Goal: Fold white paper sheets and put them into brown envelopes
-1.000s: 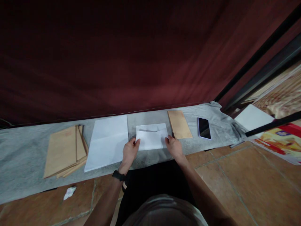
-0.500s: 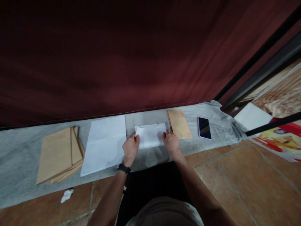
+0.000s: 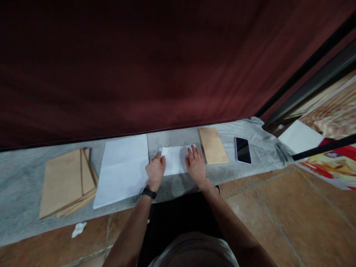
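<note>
Left fingers [image 3: 162, 160] pinch one folded sheet [image 3: 175, 164], right fingers [image 3: 194, 151] spread flat on it, one phone [image 3: 243, 150] farther right

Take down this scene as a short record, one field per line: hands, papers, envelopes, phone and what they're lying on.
Left hand: fingers curled, at left edge of folded paper; grip unclear
Right hand: fingers extended over right part of folded paper
White sheets: flat, left of left hand
Envelope pile: brown, uneven, far left
Right envelopes: brown, beside right hand; count unclear
Phone: dark screen up, right of right envelopes
Surface: grey cloth
</note>
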`<state>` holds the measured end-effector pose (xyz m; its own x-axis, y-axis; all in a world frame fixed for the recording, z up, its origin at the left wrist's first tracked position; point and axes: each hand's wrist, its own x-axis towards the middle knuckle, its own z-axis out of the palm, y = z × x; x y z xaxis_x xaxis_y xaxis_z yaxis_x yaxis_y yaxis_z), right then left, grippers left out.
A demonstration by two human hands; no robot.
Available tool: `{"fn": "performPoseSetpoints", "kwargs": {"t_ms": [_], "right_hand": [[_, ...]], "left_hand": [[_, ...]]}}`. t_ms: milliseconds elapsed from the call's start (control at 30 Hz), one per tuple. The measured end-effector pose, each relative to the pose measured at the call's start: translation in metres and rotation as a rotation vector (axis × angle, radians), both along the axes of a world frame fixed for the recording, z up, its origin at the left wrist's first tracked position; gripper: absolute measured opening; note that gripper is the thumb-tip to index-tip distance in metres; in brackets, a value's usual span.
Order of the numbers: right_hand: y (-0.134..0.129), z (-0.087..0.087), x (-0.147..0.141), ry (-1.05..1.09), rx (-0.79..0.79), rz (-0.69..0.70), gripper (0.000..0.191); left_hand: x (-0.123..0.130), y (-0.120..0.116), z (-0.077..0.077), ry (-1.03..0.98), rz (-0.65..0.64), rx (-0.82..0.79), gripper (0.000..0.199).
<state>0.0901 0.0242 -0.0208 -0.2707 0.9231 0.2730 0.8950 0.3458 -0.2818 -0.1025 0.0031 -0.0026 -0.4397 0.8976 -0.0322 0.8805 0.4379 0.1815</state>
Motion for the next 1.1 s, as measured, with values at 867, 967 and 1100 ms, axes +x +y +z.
{"fn": "performPoseSetpoints", "kwargs": {"t_ms": [867, 967, 1100], "right_hand": [[-0.012, -0.026, -0.003, -0.112, -0.062, 0.102, 0.063], [-0.011, -0.026, -0.005, -0.081, -0.052, 0.079, 0.058], [-0.010, -0.028, -0.006, -0.036, -0.029, 0.066, 0.054]], "left_hand": [[0.074, -0.005, -0.034, -0.111, -0.531, 0.204, 0.060], [0.058, -0.008, -0.035, -0.065, -0.479, 0.208, 0.060], [0.039, -0.018, -0.038, -0.030, -0.422, 0.207, 0.061]]}}
